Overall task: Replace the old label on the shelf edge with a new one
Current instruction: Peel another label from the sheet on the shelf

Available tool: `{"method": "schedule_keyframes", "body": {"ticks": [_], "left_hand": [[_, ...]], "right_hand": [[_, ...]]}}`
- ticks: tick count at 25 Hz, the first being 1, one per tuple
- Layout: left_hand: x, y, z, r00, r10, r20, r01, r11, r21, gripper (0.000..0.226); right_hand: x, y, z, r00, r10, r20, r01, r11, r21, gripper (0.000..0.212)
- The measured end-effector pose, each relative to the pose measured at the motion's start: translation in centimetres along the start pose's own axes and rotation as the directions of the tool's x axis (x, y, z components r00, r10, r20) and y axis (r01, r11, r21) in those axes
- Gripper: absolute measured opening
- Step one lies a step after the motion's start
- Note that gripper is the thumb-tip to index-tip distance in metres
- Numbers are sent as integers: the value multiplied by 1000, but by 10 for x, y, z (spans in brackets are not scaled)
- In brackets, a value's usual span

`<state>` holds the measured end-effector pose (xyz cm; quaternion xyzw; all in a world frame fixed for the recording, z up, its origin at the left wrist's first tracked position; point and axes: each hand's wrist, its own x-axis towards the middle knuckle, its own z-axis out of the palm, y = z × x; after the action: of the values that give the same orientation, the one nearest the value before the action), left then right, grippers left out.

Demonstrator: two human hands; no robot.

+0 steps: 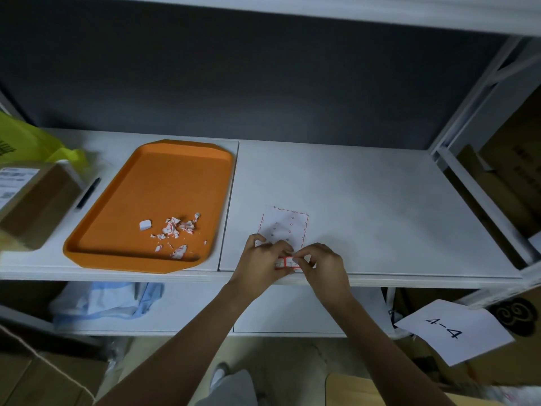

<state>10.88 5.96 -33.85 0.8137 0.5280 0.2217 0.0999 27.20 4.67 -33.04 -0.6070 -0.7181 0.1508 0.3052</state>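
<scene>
Label (288, 262), red-bordered: at shelf front edge, held in both hands

Item 1. Label: white w/ red border, looks like two cells side by side. Sits at front edge of the shelf (380, 206), right of ctr seam, between the two hands. Stuck down or lifted: can't tell.

Item 2. Left hand (257, 259): fingers curled, tips pinching label's left end.

Item 3. Right hand (322, 263): fingers curled, thumb and forefinger pinching label's right end. Both hands nearly touching over the label.

Item 4. Backing sheet (284, 227): white, red outline, small red marks; flat on shelf just behind the hands, near edge partly hidden by left fingers.

Item 5. Orange tray (152, 177): left half of shelf, holds torn white/red paper scraps (175, 230) toward its front.

Item 6. Black pen (87, 193): left of tray, beside cardboard box (32, 200) w/ printed sticker. Yellow bag (26, 142) behind box.

Item 7. Lower level: pale blue cloth (108, 300) at left; white sheet marked "4-4" (450, 329) at right.
</scene>
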Motion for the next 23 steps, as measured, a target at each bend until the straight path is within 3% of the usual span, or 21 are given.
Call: {"method": "schedule_keyframes", "body": {"ticks": [6,23], "left_hand": [[-5,-2,6,1000,-11,27,10,999,49,42],[-9,-12,8,999,-34,40,34,999,23,39]], "right_hand": [[-4,6,8,996,79,36,-79,997,4,8],[-7,0,13,998,53,37,-52,999,-15,7]]}}
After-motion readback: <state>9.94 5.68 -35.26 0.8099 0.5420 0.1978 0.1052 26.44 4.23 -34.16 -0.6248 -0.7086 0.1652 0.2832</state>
